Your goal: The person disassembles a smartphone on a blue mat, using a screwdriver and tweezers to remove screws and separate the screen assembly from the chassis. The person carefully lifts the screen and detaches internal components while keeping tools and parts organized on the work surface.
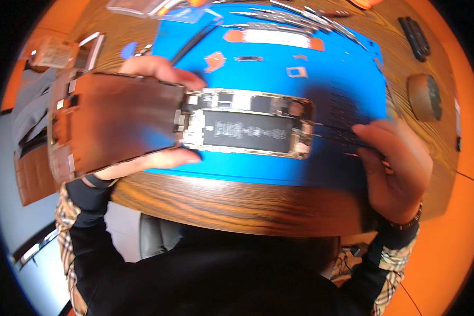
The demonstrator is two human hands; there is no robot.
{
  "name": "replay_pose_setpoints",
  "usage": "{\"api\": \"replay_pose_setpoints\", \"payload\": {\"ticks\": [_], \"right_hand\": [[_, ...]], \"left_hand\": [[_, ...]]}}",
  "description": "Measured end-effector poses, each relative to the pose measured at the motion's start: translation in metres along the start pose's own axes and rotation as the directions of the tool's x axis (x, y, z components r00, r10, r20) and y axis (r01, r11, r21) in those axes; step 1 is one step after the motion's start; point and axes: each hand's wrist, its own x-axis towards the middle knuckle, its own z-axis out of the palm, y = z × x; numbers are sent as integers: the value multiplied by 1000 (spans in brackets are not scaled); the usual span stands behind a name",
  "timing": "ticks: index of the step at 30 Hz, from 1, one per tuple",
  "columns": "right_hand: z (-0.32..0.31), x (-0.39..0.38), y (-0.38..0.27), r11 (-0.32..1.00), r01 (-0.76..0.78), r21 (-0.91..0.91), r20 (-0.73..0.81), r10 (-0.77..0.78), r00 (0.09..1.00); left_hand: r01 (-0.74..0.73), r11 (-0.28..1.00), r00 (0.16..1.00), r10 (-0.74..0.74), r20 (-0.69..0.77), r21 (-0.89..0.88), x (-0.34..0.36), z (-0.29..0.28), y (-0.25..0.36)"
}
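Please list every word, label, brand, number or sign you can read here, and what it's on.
No text is legible enough to quote.
Black battery in the open phone: pale print, too blurred to read.
White strip with orange ends: any print is too small to read.
Blue mat: rows of small marks at its right, too blurred to read.

An opened phone (251, 117) is baring its black battery (247, 132), screen panel (122, 124) slanting leftward, tweezers (347, 135) pointing from the right.

The wood-grained worktop (237, 210) carries a blue mat (258, 76); right of it sit a round brown object (424, 97) and two slim black objects (413, 39).
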Motion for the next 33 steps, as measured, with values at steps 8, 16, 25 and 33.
{"api": "replay_pose_setpoints", "payload": {"ticks": [8, 16, 25, 33], "right_hand": [[1, 4, 4, 994, 104, 23, 78, -105, 991], [6, 10, 3, 993, 118, 17, 119, -119, 986], [11, 11, 7, 976, 217, -28, 97, -214, 972], [15, 7, 6, 968, 252, -16, 92, -249, 964]], "left_hand": [[57, 998, 998, -56, -27, 30, -1, 0, -11], [20, 997, 1000, -19, -21, 70, 1, -6, -16], [108, 993, 993, -105, -47, 49, 0, -7, -12], [92, 994, 995, -89, -43, 63, 1, -7, -13]]}}
